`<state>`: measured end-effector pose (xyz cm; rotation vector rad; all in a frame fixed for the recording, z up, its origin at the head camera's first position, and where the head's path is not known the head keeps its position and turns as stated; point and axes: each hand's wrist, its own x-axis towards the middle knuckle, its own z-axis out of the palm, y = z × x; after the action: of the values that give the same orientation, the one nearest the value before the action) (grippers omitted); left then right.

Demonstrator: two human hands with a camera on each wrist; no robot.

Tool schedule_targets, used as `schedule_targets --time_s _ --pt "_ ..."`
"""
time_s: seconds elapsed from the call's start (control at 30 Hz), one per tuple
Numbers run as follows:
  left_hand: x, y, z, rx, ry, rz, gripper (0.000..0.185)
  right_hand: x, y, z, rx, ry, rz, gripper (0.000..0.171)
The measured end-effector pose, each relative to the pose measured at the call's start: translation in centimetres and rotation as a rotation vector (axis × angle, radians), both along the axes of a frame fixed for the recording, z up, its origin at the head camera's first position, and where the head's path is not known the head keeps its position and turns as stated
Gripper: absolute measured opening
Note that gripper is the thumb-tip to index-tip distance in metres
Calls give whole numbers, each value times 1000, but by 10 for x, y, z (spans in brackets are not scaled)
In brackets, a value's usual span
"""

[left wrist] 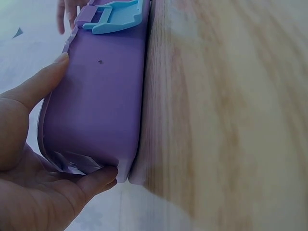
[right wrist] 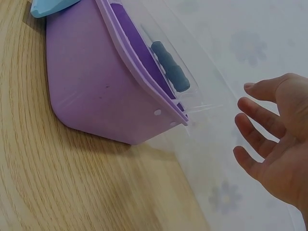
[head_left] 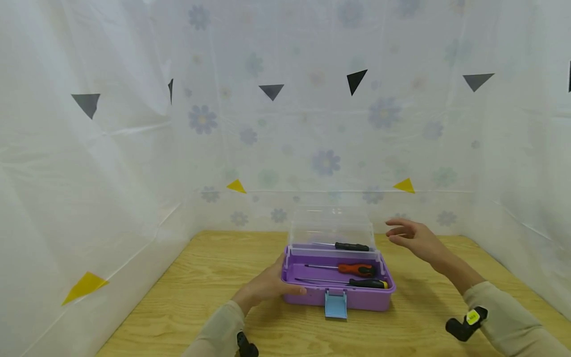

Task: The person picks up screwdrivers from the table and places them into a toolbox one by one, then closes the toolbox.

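Observation:
A purple plastic toolbox (head_left: 312,297) stands on the table, its clear lid (head_left: 330,225) raised at the back and its light blue latch (head_left: 335,304) hanging down in front. Inside lie an orange-and-black screwdriver (head_left: 357,269) and, along the front, a black screwdriver with a yellow end (head_left: 368,283). A third, black-handled screwdriver (head_left: 352,246) lies at the back by the lid. My left hand (head_left: 269,282) grips the box's left end, its thumb along the front rim. Beyond the right end, my right hand (head_left: 417,241) hangs in the air beside the lid, fingers loosely bent and holding nothing.
The wood-grain table (head_left: 214,263) extends around the box. White flower-patterned sheeting (head_left: 267,139) rises behind it and along both sides, with black and yellow triangles on it. Small black devices (head_left: 466,325) are strapped to both sleeves.

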<state>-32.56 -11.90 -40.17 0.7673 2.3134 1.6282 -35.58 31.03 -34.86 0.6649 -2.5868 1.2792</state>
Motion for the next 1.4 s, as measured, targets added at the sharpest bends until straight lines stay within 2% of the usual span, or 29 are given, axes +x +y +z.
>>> schedule_targets --time_s 0.33,0.7,1.23,1.4 --pt "0 1 1 -14 -4 -10 120 4 14 2 25 2 2 52" --pt "-1 2 0 -20 3 -3 120 7 36 -5 32 -13 -12 53" --pt "-2 2 -1 -28 1 1 121 15 76 -24 45 -18 -112 56" --pt "-2 2 -1 -24 4 5 121 17 87 -29 87 3 -170 57"
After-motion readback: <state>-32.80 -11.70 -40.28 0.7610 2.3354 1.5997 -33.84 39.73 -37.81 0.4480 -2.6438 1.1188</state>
